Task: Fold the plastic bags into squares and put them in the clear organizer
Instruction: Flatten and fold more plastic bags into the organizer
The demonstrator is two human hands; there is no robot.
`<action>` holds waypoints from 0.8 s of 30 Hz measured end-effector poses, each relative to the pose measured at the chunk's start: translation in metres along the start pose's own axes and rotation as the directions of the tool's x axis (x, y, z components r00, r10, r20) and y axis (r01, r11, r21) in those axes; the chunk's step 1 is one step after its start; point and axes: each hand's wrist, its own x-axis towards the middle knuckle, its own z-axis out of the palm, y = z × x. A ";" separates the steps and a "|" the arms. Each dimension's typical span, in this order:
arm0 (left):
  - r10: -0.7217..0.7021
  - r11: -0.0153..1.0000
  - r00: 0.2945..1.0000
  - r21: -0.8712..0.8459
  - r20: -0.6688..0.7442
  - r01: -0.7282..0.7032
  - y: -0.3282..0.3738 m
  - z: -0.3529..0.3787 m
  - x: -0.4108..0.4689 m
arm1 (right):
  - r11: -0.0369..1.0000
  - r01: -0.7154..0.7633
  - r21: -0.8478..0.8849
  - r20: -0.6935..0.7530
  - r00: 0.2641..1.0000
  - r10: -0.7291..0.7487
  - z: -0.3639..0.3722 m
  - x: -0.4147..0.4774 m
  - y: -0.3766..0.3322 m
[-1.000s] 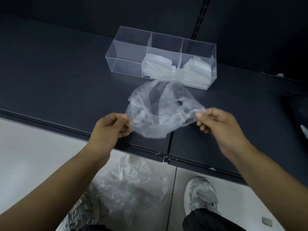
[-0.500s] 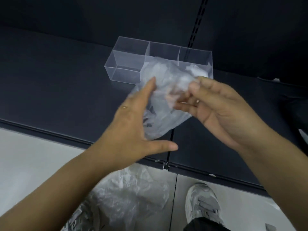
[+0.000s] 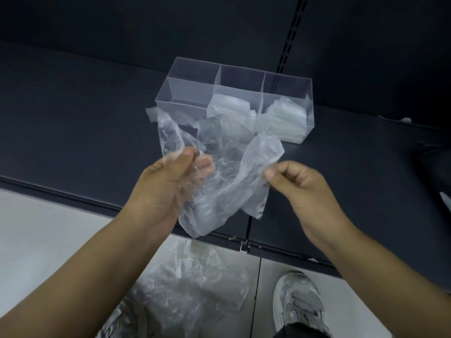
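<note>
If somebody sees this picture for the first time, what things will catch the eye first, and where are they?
First, the crumpled clear plastic bag in the middle, held up over the dark shelf by the left hand and the right hand. Behind it stands the clear organizer, with folded bags in its middle and right compartments. Below, a pile of loose bags lies on the floor.

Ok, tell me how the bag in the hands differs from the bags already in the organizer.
The plastic bag is crumpled and unfolded, pinched between the left hand and right hand; the folded bags lie flat in neat stacks.
The held bag hangs in the air over the shelf edge; the folded ones rest in the middle and right compartments of the clear organizer.
Both are thin translucent plastic.
</note>
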 end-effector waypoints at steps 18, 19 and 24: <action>0.270 0.514 0.889 0.726 0.369 -0.457 0.014 -0.011 0.011 | 0.991 0.004 -0.137 0.135 0.991 0.014 -0.009 0.028 -0.024; 0.179 0.534 0.892 0.720 0.416 -0.443 0.012 -0.002 0.015 | 0.992 -0.020 -0.125 0.192 0.980 0.044 -0.008 0.031 -0.024; 0.256 0.748 0.955 0.595 0.149 -0.293 -0.002 -0.006 0.041 | 0.963 -0.116 -0.243 0.074 0.988 0.137 -0.031 0.052 -0.012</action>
